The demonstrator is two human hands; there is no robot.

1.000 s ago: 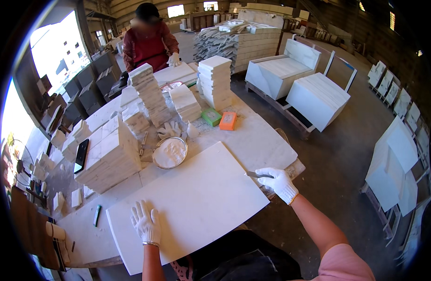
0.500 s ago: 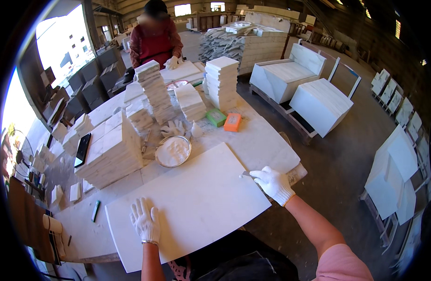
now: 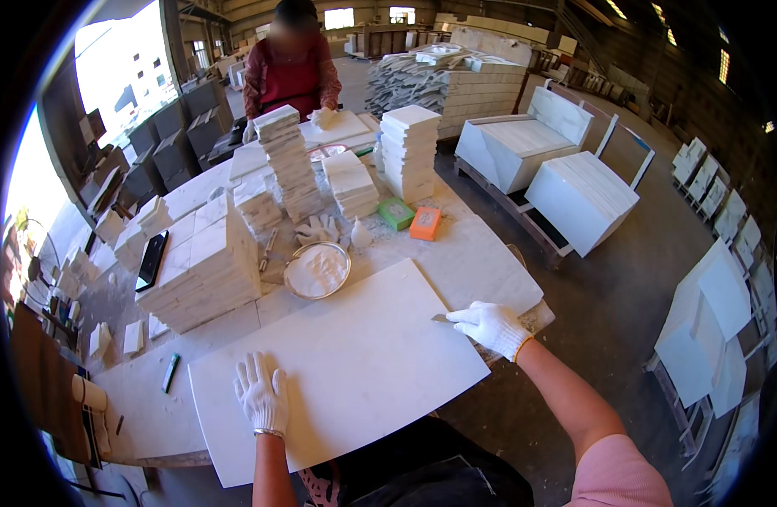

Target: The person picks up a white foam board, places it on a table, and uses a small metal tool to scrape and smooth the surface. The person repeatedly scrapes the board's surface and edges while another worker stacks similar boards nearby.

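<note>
A large white stone slab (image 3: 355, 363) lies at a slant across the near side of the work table. My left hand (image 3: 261, 394), in a white knit glove, rests flat on its left part with the fingers spread. At the slab's right edge my gloved right hand (image 3: 492, 329) is closed around a small scraper (image 3: 442, 318); its thin metal blade points left over the slab, and the handle is hidden in the glove. Just past the slab's far edge stands a round metal bowl (image 3: 317, 271) of white powder.
Stacks of white tiles (image 3: 204, 264) crowd the table's left and far side, with a phone (image 3: 152, 261) on one. A green box (image 3: 395, 214), an orange box (image 3: 425, 223) and a small white bottle (image 3: 361, 233) stand beyond the bowl. Across the table works another person (image 3: 292, 76).
The view has shifted slightly. My right hand and the scraper have moved a little at the slab's right edge; my left hand stays flat on the slab.
</note>
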